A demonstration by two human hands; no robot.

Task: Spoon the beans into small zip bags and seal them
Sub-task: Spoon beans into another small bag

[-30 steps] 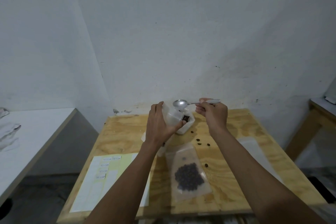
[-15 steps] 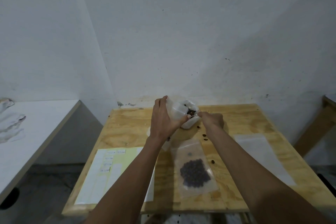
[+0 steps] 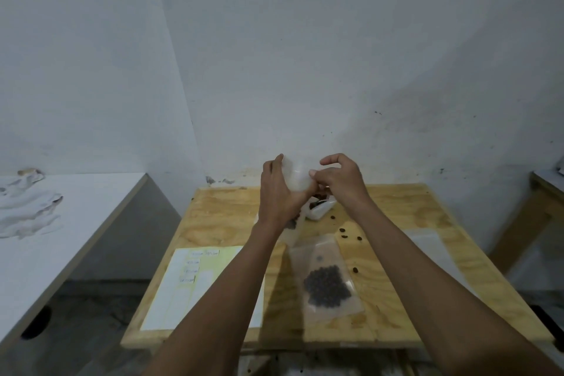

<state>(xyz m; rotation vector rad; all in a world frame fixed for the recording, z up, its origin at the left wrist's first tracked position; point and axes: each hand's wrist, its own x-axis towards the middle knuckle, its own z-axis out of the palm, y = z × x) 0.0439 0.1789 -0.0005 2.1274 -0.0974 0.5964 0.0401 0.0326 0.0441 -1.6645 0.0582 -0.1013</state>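
The right hand (image 3: 341,180) has come up from the table without the spoon and now meets the left hand (image 3: 279,192) at the small zip bag (image 3: 295,181), which both hands hold raised above the white container (image 3: 319,210). The left hand grips the bag's side; the right pinches its top edge. To seal well, I think the fingers should press along the whole strip — keeping the bag upright so no beans spill. A filled bag (image 3: 326,281) lies nearer on the wooden table (image 3: 219,220).

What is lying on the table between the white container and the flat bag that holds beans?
In the head view, a few loose beans lie on bare wood between the white container and the filled bag.
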